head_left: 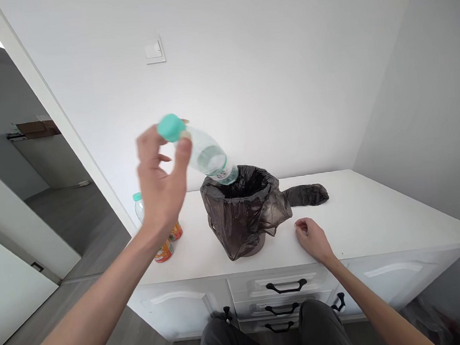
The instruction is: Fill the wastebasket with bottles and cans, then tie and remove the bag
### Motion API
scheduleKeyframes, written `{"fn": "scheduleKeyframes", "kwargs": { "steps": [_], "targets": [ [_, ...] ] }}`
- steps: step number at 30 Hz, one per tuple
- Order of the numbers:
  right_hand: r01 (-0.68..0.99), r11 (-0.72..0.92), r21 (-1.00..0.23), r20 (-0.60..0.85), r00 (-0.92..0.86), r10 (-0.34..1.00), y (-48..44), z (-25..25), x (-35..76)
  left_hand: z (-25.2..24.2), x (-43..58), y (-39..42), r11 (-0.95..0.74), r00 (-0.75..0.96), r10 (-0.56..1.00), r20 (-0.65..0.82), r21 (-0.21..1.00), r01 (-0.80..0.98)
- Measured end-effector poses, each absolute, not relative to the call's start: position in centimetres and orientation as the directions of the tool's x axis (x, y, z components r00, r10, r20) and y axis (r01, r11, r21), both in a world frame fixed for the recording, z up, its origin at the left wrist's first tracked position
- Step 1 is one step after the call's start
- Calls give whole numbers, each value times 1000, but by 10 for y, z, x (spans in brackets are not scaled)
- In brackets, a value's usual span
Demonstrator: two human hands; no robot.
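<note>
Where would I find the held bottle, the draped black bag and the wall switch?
Held bottle (pixel 209 154), head view: middle of its clear body.
Draped black bag (pixel 237 216), head view: its front side.
Wall switch (pixel 154 51), head view: its flat face.

Here's the clear plastic bottle (pixel 207 154), turquoise cap (pixel 171 127) on, slanting, cap end high at left, base low at right, at the bin's mouth, touching or not, hard to tell! And the bin (pixel 257 246) stands upright on the white desk (pixel 363 220), its crumpled, thin black bag (pixel 234 220) draped over the rim, opening wide.
</note>
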State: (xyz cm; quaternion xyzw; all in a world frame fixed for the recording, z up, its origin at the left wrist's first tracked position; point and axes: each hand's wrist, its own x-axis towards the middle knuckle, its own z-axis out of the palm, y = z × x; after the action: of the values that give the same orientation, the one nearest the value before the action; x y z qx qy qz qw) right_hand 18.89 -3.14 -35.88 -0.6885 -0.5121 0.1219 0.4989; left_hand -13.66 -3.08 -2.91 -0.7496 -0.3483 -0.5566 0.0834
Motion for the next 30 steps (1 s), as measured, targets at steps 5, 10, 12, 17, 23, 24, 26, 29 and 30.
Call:
{"fn": "scheduleKeyframes", "kwargs": {
  "steps": [5,10,12,17,23,24,26,29,30],
  "targets": [
    [586,21,-810,343,444,828,-30,-359,189,-70,-132,0,-744,244,593,767,407,529],
    [589,13,-808,332,437,836,-29,-359,190,-95,-183,3,-662,163,659,734,464,588],
    [592,10,-806,327,431,841,-30,-359,190,-97,-207,9,-621,100,623,776,413,667],
    [595,-1,-804,318,431,845,-31,-359,189,-107,-272,54,-320,-55,671,739,356,878],
    [594,5,-804,320,426,846,-30,-362,189,-129,-325,104,-165,-25,805,593,264,950],
    [593,3,-805,320,429,845,-30,-362,189,-132,-328,107,-158,-21,822,569,263,952],
    [594,-3,-805,316,432,845,-30,-362,189,-135,-329,108,-150,-23,843,538,275,950],
    [599,-3,-801,318,429,846,-31,-361,188,-136,-327,102,-152,-28,849,528,296,943],
    [603,-1,-798,319,425,847,-32,-361,188,-134,-327,99,-154,-33,842,539,299,942]
  ]
}}
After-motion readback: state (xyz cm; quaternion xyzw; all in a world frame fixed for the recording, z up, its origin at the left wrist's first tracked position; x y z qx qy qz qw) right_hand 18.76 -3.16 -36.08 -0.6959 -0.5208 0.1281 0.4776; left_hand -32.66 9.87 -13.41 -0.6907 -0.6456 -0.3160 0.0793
